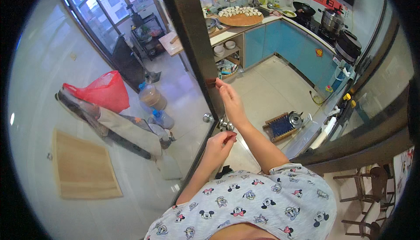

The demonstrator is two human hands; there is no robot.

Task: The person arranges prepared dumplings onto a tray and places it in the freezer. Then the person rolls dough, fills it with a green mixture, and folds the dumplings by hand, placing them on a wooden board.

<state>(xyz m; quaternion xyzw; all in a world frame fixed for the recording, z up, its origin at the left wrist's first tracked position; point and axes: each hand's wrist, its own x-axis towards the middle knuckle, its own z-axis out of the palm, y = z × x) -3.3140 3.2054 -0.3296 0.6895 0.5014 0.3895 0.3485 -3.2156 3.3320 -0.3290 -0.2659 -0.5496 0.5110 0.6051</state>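
Note:
My right hand (233, 104) is raised with its fingers extended, the fingertips against the dark frame of a glass door (210, 66). It holds nothing that shows. Below it, my left hand (218, 148) is curled, thumb and fingers close together, with no object visible between them. Round metal doorknobs (225, 124) sit on the door's frame between the two hands; whether either hand touches them is unclear. Beyond the door, a round wooden board (241, 20) bearing rows of white dumplings lies on the kitchen counter.
Blue cabinets (292, 44) run under the counter, with a steamer pot (332, 20) on the stove. A wooden rack (279, 129) with a metal lid or pot stands on the floor. Through the glass are water jugs (152, 97) and a red plastic bag (105, 92). Wooden chairs (377, 184) stand at right.

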